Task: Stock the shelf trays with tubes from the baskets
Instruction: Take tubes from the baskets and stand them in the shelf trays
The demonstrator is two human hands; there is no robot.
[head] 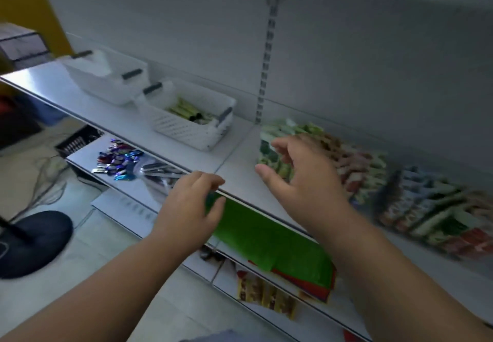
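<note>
Two white baskets stand on the grey shelf (pixel 165 138). The far left basket (pixel 106 80) looks empty. The nearer basket (pixel 186 125) holds several yellow-green tubes (pixel 186 110). To the right, rows of tubes lie in a clear tray (pixel 354 165), and more fill another tray (pixel 440 208) further right. My left hand (pixel 192 205) hovers at the shelf's front edge, fingers apart and empty. My right hand (pixel 306 178) is over the shelf beside the left end of the tube rows, fingers spread, holding nothing.
A lower shelf carries shiny blue and silver packets (pixel 117 160), green packs (pixel 266 237) and yellow sachets (pixel 266 296). A dark round stool (pixel 34 243) and a black crate (pixel 77 138) stand on the floor at the left. An upper shelf overhangs.
</note>
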